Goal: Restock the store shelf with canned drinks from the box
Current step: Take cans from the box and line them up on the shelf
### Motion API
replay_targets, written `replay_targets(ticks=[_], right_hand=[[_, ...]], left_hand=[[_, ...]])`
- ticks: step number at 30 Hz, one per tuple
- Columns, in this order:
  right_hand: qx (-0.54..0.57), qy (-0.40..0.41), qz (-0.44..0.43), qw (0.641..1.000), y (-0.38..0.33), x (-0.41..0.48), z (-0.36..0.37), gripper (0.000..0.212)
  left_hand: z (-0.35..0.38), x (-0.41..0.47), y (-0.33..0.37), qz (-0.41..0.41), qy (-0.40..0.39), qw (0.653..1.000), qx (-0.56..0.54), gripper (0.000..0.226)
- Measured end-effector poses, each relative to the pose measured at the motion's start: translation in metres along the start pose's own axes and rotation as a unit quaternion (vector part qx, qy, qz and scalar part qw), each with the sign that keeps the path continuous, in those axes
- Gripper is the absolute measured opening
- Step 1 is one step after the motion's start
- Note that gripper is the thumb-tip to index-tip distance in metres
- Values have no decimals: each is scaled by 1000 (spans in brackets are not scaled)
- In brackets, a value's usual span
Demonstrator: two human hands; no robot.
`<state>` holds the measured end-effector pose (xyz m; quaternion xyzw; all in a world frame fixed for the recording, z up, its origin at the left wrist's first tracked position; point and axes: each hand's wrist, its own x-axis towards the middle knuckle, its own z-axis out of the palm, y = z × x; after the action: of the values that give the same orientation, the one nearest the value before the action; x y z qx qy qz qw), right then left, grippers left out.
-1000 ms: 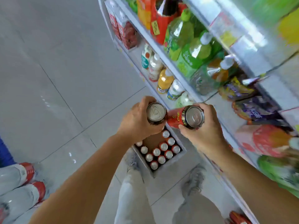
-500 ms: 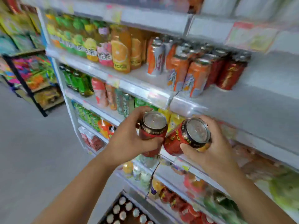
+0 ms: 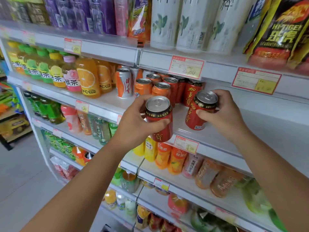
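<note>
My left hand [image 3: 133,124] grips a red can [image 3: 159,118] with a silver top, held upright just in front of the shelf edge. My right hand [image 3: 224,114] holds a second red can [image 3: 198,113], tilted slightly, at or just above the white shelf board [image 3: 260,124]. Behind them stand rows of red cans [image 3: 192,91] and orange cans [image 3: 160,89] on the same shelf. Only a dark sliver of the box [image 3: 107,229] shows at the bottom edge.
Juice and tea bottles [image 3: 87,77] fill the left of this shelf. Bare shelf board extends to the right of the red cans. White bottles [image 3: 192,22] and snack bags [image 3: 275,30] stand on the shelf above, bottled drinks [image 3: 177,159] below. Price tags [image 3: 186,67] line the shelf edges.
My view has risen from the box on the floor to the can shelf. Both hands have carried their cans up and forward, and the right can now reaches the shelf board.
</note>
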<state>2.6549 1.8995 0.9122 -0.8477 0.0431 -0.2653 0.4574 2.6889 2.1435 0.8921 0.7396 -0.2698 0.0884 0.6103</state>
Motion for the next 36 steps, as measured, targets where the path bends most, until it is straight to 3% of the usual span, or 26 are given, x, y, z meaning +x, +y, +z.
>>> replay_targets(ticks=[7, 10, 13, 19, 23, 29, 34, 36], right_hand=[[39, -54, 44, 997, 30, 37, 12, 55], [27, -72, 76, 994, 33, 40, 18, 74], [-15, -19, 79, 997, 41, 36, 29, 92], [-25, 0, 91, 995, 46, 56, 42, 66], [-27, -14, 78, 997, 50, 67, 48, 71], [-7, 24, 65, 998, 54, 72, 60, 54], [-28, 9, 90, 996, 55, 76, 63, 59], [-74, 45, 80, 993, 49, 65, 60, 62]], left_hand=[[-8, 17, -9, -28, 23, 999, 1, 54], [-6, 24, -12, -40, 29, 999, -13, 52], [-4, 30, -15, -43, 28, 998, -21, 51], [-5, 39, -18, -40, 24, 999, -20, 52], [-7, 41, -19, -35, 26, 999, -17, 53], [-10, 44, -21, -38, 12, 999, -17, 55], [-8, 47, -21, -44, 7, 999, -26, 55], [-6, 49, -19, -45, 2, 998, -34, 54]])
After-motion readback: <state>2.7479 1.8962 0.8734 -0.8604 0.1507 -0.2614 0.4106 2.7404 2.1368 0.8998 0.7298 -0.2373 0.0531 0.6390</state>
